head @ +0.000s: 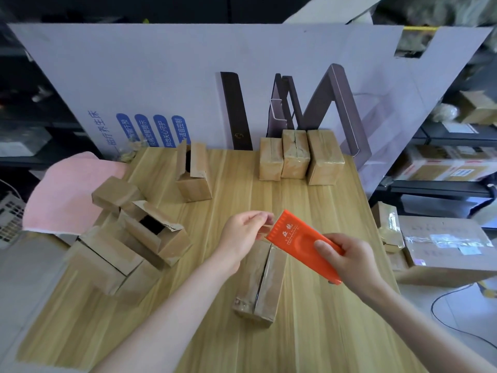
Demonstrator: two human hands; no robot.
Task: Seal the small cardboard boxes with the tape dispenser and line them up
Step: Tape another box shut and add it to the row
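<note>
Light wood-grain table point(322, 211) is backed by a large pale printed panel point(188, 76), propped upright. Dark shelving point(443, 187) loaded with parcels is seen right. Pink cloth point(67, 189) is draped left.

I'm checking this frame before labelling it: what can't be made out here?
Head view only:
The far end of the near box, behind the left hand and orange tape dispenser.
The tape roll, covered by the dispenser's casing and the right hand.
The tape end pinched by the left hand: blurred.
Inside of the open box: too dark.
</note>
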